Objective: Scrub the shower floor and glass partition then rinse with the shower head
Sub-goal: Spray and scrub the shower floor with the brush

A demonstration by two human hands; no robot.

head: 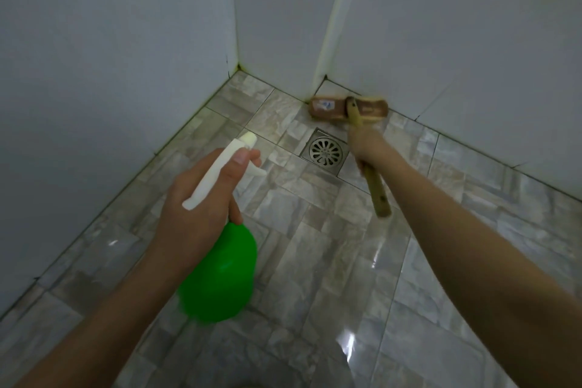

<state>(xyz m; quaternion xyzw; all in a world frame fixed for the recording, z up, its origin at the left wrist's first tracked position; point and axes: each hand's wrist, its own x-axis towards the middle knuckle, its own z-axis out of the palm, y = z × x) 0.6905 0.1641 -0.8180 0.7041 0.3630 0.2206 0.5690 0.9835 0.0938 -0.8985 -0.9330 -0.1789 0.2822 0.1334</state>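
Observation:
My left hand (201,195) grips a green spray bottle (220,277) by its white trigger head (220,167), nozzle pointing toward the far floor. My right hand (368,145) holds the wooden handle of a scrub brush (349,109). The brush head rests on the grey stone-patterned shower floor (315,246) against the base of the far wall, just beyond the drain. The brush looks slightly blurred. No glass partition or shower head is in view.
A square metal floor drain (325,151) sits between my hands and the brush head. White walls (110,57) enclose the corner on the left and at the back right, with yellowish grime along the joints. The floor tiles shine wet near the bottom.

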